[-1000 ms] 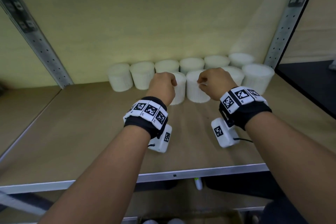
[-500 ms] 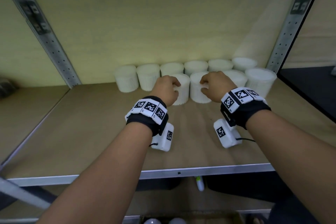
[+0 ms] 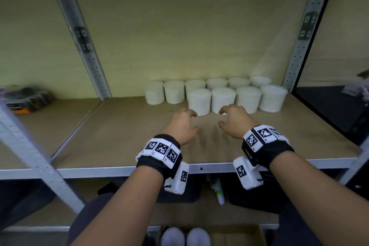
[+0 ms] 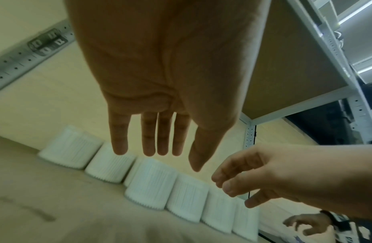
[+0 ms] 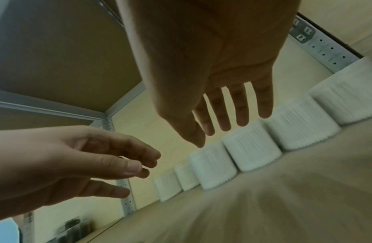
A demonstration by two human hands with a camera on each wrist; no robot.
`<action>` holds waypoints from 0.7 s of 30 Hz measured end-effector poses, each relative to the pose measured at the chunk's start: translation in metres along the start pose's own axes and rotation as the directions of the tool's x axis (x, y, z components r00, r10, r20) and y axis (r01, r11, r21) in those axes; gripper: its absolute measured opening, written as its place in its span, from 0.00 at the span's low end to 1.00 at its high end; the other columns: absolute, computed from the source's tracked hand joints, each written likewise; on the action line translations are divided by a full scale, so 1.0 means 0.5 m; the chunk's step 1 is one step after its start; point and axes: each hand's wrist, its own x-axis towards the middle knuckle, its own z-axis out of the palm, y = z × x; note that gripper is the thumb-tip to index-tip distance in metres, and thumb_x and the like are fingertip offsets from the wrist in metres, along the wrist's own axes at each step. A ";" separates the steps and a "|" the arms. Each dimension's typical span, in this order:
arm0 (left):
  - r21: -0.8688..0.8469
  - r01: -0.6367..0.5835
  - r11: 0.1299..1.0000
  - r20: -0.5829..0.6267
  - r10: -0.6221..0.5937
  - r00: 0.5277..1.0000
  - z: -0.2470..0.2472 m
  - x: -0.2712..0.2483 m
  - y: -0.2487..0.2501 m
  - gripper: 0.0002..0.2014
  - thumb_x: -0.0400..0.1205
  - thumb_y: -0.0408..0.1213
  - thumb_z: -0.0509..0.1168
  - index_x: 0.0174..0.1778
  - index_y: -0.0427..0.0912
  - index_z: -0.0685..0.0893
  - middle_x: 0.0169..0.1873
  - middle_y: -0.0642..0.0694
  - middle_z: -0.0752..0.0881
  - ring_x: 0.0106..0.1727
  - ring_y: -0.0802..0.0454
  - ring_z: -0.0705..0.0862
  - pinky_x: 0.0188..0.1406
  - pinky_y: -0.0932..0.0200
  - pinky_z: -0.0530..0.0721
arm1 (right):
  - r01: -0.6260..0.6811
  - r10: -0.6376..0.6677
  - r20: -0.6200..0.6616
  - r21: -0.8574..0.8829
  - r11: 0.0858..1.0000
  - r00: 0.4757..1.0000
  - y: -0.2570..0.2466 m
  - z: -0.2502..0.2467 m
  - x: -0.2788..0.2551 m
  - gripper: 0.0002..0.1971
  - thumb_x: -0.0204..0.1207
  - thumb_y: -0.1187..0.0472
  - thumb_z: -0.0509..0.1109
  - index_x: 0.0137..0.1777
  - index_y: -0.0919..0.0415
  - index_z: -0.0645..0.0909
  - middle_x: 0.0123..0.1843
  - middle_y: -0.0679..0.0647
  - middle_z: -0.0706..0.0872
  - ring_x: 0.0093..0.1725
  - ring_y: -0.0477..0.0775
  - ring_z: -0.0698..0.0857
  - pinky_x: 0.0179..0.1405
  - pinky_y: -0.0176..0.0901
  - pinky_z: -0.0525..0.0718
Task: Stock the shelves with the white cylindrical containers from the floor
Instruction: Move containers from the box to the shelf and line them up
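Note:
Several white ribbed cylindrical containers stand in two rows at the back right of the shelf board [image 3: 123, 138]. The front row's leftmost container [image 3: 199, 101] and the one beside it [image 3: 223, 99] stand just beyond my hands. My left hand [image 3: 184, 124] hovers empty over the board, fingers relaxed and straight in the left wrist view [image 4: 160, 148]. My right hand [image 3: 232, 119] is also empty, its fingers spread in the right wrist view [image 5: 226, 121]. Neither hand touches a container. Two more white containers [image 3: 185, 236] show at the bottom edge, below the shelf.
Grey perforated uprights [image 3: 79, 36] [image 3: 303, 32] frame the bay. A dark box [image 3: 26, 99] lies on the neighbouring shelf at left. The left half of the board is bare. A metal front rail [image 3: 99, 171] edges the shelf; a cardboard box [image 3: 235, 235] sits below.
Both hands have let go of the two front-row containers and drawn back toward the shelf's front edge, fingers uncurling. The containers stay standing in the front row.

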 end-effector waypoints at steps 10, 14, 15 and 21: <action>-0.063 0.021 0.998 0.017 -0.020 1.000 0.038 -0.164 -0.030 0.20 0.79 0.40 0.68 0.66 0.43 0.78 0.66 0.47 0.75 0.69 0.49 0.75 0.69 0.55 0.75 | 0.053 -0.053 0.000 0.068 0.996 0.999 -0.043 0.075 -0.147 0.18 0.76 0.57 0.66 0.65 0.56 0.80 0.66 0.56 0.79 0.70 0.60 0.74 0.69 0.55 0.77; -0.040 0.036 0.999 0.029 -0.034 0.999 0.066 -0.226 -0.061 0.17 0.77 0.39 0.69 0.62 0.43 0.80 0.62 0.46 0.78 0.64 0.48 0.78 0.66 0.56 0.76 | 0.074 -0.072 -0.022 0.137 0.988 0.997 -0.053 0.122 -0.196 0.13 0.74 0.57 0.68 0.58 0.56 0.83 0.59 0.56 0.81 0.63 0.59 0.80 0.65 0.52 0.80; -0.028 0.048 0.998 0.046 -0.046 0.998 0.075 -0.238 -0.070 0.17 0.77 0.39 0.69 0.61 0.43 0.80 0.61 0.46 0.78 0.63 0.47 0.79 0.64 0.57 0.76 | 0.076 -0.074 -0.019 0.155 0.985 0.997 -0.055 0.135 -0.208 0.12 0.73 0.57 0.68 0.55 0.56 0.84 0.57 0.57 0.82 0.62 0.59 0.80 0.64 0.51 0.80; 0.009 0.161 0.987 0.188 -0.160 0.969 0.145 -0.287 -0.126 0.17 0.75 0.40 0.71 0.59 0.42 0.81 0.59 0.43 0.79 0.61 0.46 0.81 0.63 0.55 0.79 | 0.033 -0.052 0.127 0.145 0.989 0.991 -0.056 0.236 -0.267 0.13 0.74 0.56 0.69 0.57 0.58 0.84 0.59 0.58 0.82 0.62 0.60 0.82 0.63 0.49 0.82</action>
